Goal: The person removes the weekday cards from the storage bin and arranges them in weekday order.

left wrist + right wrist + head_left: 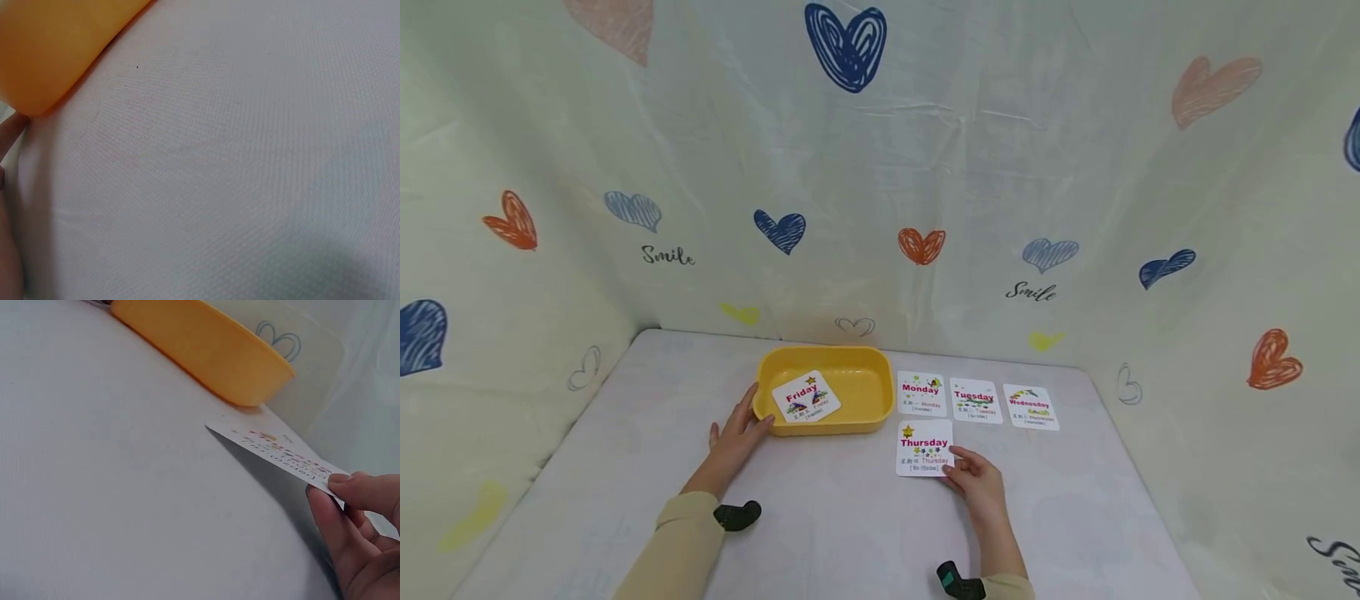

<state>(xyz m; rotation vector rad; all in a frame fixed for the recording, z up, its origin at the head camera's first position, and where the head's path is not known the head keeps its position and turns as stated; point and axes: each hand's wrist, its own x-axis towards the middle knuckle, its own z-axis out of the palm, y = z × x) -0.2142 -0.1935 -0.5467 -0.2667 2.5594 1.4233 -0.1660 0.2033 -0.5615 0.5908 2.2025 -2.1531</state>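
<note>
My right hand point(979, 483) pinches the lower right corner of a white Thursday card point(923, 442) between thumb and fingers. In the right wrist view the card point(281, 453) is tilted and raised off the table at the held corner. My left hand point(735, 435) rests against the left side of a yellow plastic tray point(880, 396), its fingers fairly straight at the side and the thumb by the front left corner. Inside the tray lies a Friday card point(806, 397), tilted. Only a little of the left hand point(9, 134) enters the left wrist view.
Right of the tray, a Monday card point(922, 394), a Tuesday card point(976, 402) and a Wednesday card point(1032, 407) lie in a row. A white cloth covers the table point(835, 517). Behind it hangs a curtain point(970, 175) printed with hearts.
</note>
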